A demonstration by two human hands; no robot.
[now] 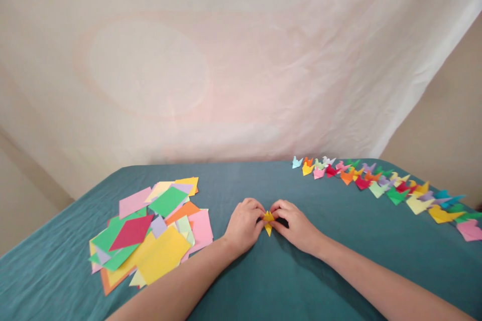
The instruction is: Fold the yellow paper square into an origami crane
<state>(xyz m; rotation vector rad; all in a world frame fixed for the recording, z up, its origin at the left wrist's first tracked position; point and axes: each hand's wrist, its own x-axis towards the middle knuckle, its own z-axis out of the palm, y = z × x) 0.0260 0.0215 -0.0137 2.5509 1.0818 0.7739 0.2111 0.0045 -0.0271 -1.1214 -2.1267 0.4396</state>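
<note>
A small folded piece of yellow origami paper (pixel 268 223) is between my hands at the middle of the table, with a point facing down toward me and small points at its top. My left hand (pixel 245 224) pinches its left side between thumb and fingers. From the other side, my right hand (pixel 295 224) grips the right edge the same way. The fingertips cover both sides of the paper, so its full shape is partly hidden.
A loose pile of coloured paper squares (pixel 163 253) lies to the left, beside my left forearm. Several folded paper birds (pixel 397 195) in many colours stand in rows along the right back edge. A dark green cloth (pixel 241 291) covers the table; a pale curtain (pixel 241 60) hangs behind.
</note>
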